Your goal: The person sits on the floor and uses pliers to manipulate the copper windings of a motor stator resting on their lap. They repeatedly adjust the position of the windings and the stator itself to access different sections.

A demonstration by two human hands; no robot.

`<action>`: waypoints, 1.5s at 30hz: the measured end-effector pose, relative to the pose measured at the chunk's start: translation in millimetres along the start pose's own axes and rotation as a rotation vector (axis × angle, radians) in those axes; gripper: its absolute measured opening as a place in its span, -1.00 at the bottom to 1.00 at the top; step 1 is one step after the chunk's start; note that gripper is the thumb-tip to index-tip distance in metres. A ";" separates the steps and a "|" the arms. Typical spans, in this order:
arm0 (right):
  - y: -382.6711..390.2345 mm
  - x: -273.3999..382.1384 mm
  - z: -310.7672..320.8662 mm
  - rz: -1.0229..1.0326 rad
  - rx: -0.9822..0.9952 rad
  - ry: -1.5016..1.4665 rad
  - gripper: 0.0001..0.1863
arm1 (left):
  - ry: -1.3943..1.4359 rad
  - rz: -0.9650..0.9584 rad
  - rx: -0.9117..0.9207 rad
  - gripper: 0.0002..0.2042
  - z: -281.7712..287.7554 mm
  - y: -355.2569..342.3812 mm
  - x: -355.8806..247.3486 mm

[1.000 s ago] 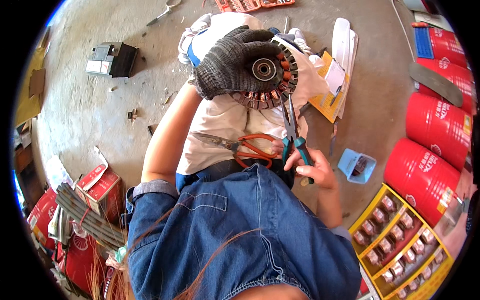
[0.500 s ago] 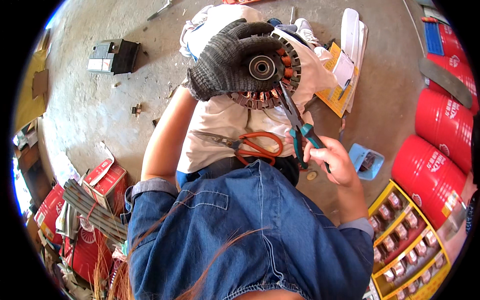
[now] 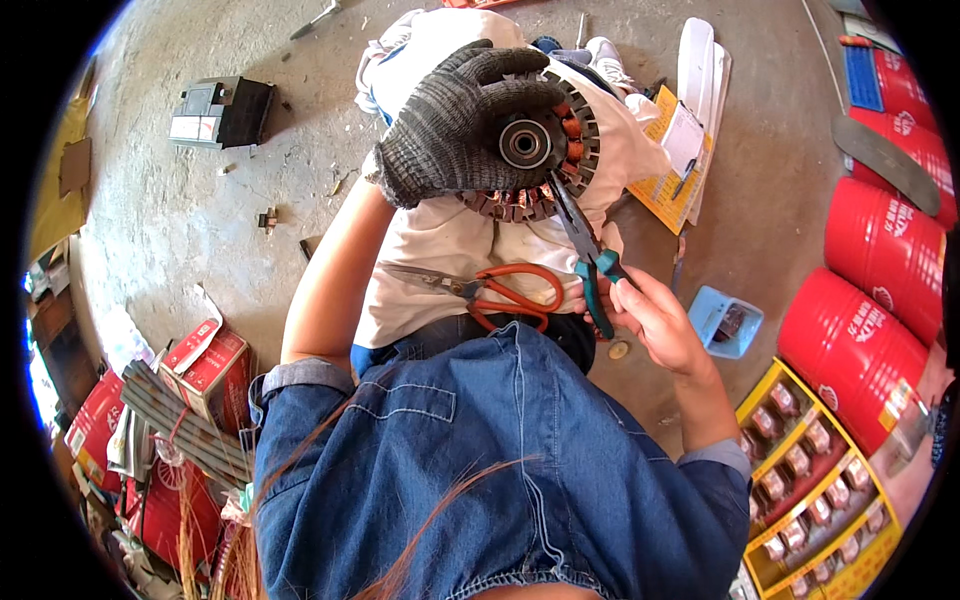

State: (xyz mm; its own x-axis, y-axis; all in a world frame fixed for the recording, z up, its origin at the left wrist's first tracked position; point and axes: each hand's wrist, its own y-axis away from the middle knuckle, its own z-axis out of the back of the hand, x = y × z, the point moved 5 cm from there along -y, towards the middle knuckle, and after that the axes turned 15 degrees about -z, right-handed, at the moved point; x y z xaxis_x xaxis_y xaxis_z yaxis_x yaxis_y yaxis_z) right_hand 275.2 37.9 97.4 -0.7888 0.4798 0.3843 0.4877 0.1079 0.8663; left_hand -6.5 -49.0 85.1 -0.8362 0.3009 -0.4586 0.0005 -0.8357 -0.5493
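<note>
My left hand (image 3: 445,130), in a dark grey knitted glove, grips a round motor part (image 3: 583,130) with slotted metal teeth and orange copper windings, held over my lap. A bearing (image 3: 524,145) shows at its centre. My right hand (image 3: 645,315), bare, holds long-nose pliers (image 3: 580,230) by the teal and black handles, their tips at the ring’s lower right, among the windings; whether they grip wire is too small to tell. Orange-handled shears (image 3: 515,290) lie on my white trousers below the part.
A black battery (image 3: 235,115) sits at left. Yellow boards with paper (image 3: 685,140) and a blue container (image 3: 725,322) lie at right, beside red drums (image 3: 850,360) and a yellow tray of small items (image 3: 800,395). Hoses (image 3: 170,420), boxes (image 3: 205,365) and drums crowd the lower left.
Over the last second the pliers’ tips have moved up and left into the windings and my right hand has shifted right. My fingers have shifted slightly on the handles.
</note>
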 end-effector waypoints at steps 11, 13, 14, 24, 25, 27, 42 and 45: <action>-22.1 -2.7 1.0 -0.126 0.174 0.054 -0.65 | 0.012 -0.014 0.003 -0.35 1.9 -0.8 -0.8; -25.3 -3.9 3.0 -0.138 0.148 0.051 -0.65 | 0.008 0.001 0.023 -0.36 2.8 -0.4 -1.0; -26.9 -2.9 5.3 -0.144 0.157 0.054 -0.65 | 0.005 0.009 0.034 -0.36 2.8 0.0 -1.3; -34.4 -13.0 1.0 -0.330 0.637 -0.295 -0.66 | 0.034 -0.025 0.049 -0.33 2.0 0.8 1.8; -35.8 -14.3 -0.8 -0.319 0.664 -0.302 -0.66 | 0.044 -0.025 0.062 -0.33 2.0 0.9 3.0; -38.8 -18.4 -5.7 -0.292 0.712 -0.323 -0.64 | 0.048 -0.044 0.066 -0.32 1.5 0.5 2.9; -21.3 -2.9 -12.7 -0.094 0.525 0.040 -0.43 | 0.024 -0.059 0.047 -0.31 5.2 0.9 0.7; -13.7 -9.3 -6.2 -0.239 0.586 0.126 -0.40 | 0.054 -0.057 0.023 -0.32 4.0 0.8 2.1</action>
State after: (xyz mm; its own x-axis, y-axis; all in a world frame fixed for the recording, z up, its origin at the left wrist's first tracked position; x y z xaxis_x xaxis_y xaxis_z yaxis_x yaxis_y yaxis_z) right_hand 273.5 26.6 83.9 -0.9216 0.2811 0.2678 0.3882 0.6740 0.6285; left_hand -10.5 -50.9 86.4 -0.8037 0.3720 -0.4644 -0.0592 -0.8266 -0.5597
